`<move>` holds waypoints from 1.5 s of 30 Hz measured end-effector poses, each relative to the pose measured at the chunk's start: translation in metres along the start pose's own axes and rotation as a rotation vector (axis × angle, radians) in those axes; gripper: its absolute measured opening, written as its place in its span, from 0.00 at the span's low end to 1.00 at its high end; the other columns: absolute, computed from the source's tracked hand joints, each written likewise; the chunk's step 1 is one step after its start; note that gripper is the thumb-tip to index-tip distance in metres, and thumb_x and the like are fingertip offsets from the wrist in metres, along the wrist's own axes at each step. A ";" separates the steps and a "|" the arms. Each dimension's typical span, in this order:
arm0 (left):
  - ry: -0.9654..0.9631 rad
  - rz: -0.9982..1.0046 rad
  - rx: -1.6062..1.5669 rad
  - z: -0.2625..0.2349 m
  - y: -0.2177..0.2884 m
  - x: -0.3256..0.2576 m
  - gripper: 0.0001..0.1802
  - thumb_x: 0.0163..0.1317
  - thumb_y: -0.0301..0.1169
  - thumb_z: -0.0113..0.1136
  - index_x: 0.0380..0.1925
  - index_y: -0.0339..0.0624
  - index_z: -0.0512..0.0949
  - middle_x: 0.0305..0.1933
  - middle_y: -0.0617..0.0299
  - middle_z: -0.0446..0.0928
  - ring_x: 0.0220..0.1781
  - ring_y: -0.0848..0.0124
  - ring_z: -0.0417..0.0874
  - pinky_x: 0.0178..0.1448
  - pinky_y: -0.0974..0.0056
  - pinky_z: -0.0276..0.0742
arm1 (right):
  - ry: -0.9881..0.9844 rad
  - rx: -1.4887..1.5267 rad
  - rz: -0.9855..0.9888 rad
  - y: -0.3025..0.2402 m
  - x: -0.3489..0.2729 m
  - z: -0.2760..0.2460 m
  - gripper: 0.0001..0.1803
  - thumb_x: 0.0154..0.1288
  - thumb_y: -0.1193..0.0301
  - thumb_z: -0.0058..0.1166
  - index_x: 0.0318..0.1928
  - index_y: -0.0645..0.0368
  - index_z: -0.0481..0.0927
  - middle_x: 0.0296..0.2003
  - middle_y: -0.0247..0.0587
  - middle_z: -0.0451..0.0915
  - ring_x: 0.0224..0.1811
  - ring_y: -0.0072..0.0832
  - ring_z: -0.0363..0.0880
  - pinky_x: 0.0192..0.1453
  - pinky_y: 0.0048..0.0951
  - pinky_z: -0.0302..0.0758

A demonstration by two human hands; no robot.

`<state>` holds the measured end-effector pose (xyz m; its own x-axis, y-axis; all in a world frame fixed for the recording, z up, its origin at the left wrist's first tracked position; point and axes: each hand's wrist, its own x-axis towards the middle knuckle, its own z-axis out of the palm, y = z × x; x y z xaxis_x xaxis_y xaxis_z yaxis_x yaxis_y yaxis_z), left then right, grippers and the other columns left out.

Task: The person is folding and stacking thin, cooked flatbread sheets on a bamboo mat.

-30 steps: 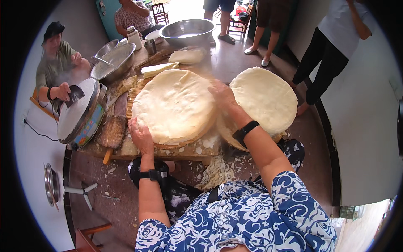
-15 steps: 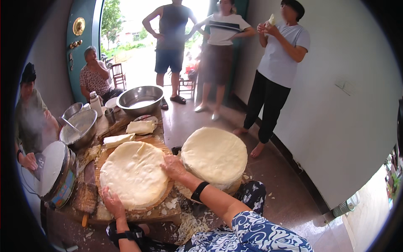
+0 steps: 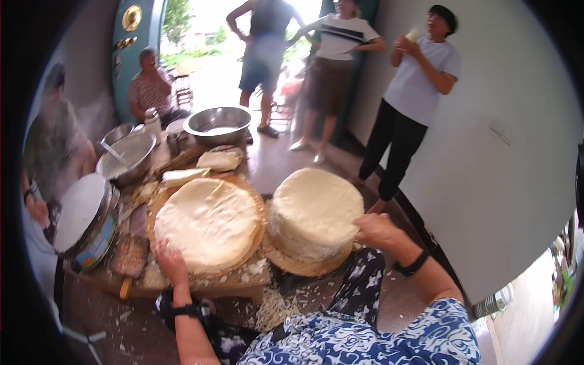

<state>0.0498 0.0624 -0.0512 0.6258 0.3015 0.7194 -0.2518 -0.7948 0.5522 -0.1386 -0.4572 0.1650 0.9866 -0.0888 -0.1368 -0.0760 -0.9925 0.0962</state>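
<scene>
The person wears a short-sleeved blue top (image 3: 340, 340) with swirling white floral print, black trousers (image 3: 360, 286) scattered with pale patches, and black bands, a left wristband (image 3: 190, 311) and a right wristband (image 3: 415, 263), above bare hands (image 3: 172, 266).

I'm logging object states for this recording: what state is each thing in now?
Left flatbread stack, flat, wrinkled on top
Right flatbread stack, taller, piled up
Left hand, open, at the left stack's edge
Right hand, fingers bent, at the right stack's edge
Pale sheets, folded
Griddle, white on top
Steel bowl, utensil leaning inside
Orange-handled tool, lying flat
Door, open
</scene>
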 end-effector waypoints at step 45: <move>-0.076 -0.035 0.109 -0.017 0.043 0.008 0.18 0.51 0.29 0.61 0.43 0.37 0.79 0.54 0.47 0.76 0.58 0.51 0.75 0.64 0.57 0.69 | 0.579 0.413 -0.146 -0.043 0.104 0.180 0.36 0.52 0.59 0.64 0.60 0.63 0.72 0.58 0.52 0.72 0.63 0.50 0.66 0.67 0.48 0.60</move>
<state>0.0311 0.0395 -0.0144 0.6879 0.2923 0.6644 -0.1498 -0.8385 0.5240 -0.0590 -0.4390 -0.0303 0.9005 -0.0076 0.4348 0.1270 -0.9517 -0.2795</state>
